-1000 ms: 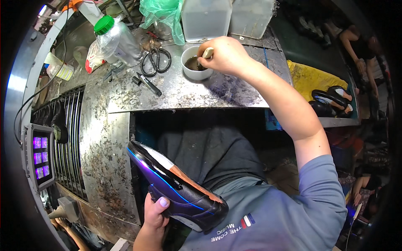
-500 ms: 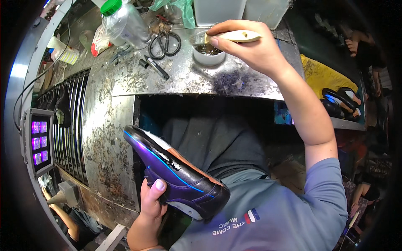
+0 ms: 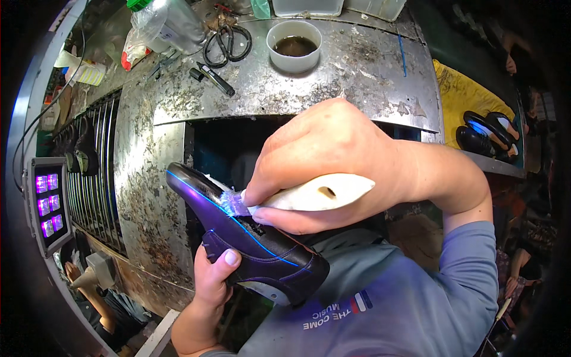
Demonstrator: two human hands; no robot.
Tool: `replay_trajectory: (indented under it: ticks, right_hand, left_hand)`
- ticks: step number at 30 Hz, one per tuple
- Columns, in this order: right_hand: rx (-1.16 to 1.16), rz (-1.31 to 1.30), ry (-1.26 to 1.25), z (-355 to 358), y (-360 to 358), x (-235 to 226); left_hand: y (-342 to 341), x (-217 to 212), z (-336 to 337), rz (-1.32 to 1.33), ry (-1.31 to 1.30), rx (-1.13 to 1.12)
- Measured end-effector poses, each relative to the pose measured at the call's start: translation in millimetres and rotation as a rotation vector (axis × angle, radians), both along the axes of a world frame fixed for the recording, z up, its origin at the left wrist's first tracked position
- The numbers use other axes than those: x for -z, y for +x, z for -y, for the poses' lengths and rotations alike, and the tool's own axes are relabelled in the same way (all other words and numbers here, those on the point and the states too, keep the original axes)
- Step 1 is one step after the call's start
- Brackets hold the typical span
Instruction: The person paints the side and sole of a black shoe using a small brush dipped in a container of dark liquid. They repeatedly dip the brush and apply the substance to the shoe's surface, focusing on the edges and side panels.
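A black shoe upper [image 3: 270, 245] is tilted in front of me, its toe up to the left and its underside turned to the upper right. Along its edge runs a glowing blue line. My left hand [image 3: 213, 275] grips it from below, thumb pressed on its side. In my right hand [image 3: 339, 146] is a flat brush with a cream handle [image 3: 339, 189]; its bristles rest on the shoe's edge near the toe, beside the blue line. The right hand covers part of the shoe's underside. Beyond it, on the bench, a white plastic tub [image 3: 293, 62] contains dark brown liquid.
Black-handled scissors [image 3: 228, 46] and a black marker [image 3: 216, 80] lie on the stained metal bench [image 3: 143, 196]. A purple-lit lamp [image 3: 50, 202] stands at left, near a metal-bar rack. At right, black shoes [image 3: 476, 140] sit by yellow cloth [image 3: 467, 89]. Other people appear at both sides.
My right hand has brought the brush from the tub down to the shoe, bristles now touching it. The left hand still holds the shoe. The bench has shifted upward in view.
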State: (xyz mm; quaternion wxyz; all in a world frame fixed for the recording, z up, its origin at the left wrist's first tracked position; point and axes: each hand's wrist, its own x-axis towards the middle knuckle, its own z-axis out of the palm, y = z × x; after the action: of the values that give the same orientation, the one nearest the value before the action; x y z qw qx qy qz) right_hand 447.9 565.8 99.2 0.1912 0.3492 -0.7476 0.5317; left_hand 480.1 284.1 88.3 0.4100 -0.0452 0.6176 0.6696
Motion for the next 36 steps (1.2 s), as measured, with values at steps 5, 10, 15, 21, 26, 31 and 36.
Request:
replay_trajectory:
  ticks: [5, 10, 15, 21, 26, 31, 36]
  right_hand:
    - [-0.071, 0.084, 0.08, 2, 7, -5]
    - [-0.162, 0.131, 0.123, -5, 15, -11]
    - [-0.248, 0.188, 0.16, -8, 18, -13]
    - [-0.289, 0.187, 0.151, -11, 21, -11]
    - [-0.302, 0.208, 0.082, -12, 21, -15]
    - [-0.316, 0.286, -0.029, -15, 21, -23]
    - [-0.433, 0.367, 0.189, -25, 3, -55]
  left_hand:
    - [1, 4, 7, -0.04, -0.051, -0.015]
    - [1, 9, 13, -0.046, -0.061, -0.04]
    - [2, 17, 21, -0.029, -0.073, -0.084]
    - [6, 28, 26, -0.044, 0.004, -0.129]
    - [9, 45, 39, 0.032, 0.11, -0.195]
    - [14, 64, 47, 0.195, 0.214, -0.301]
    - [23, 73, 45, 0.059, 0.167, -0.369]
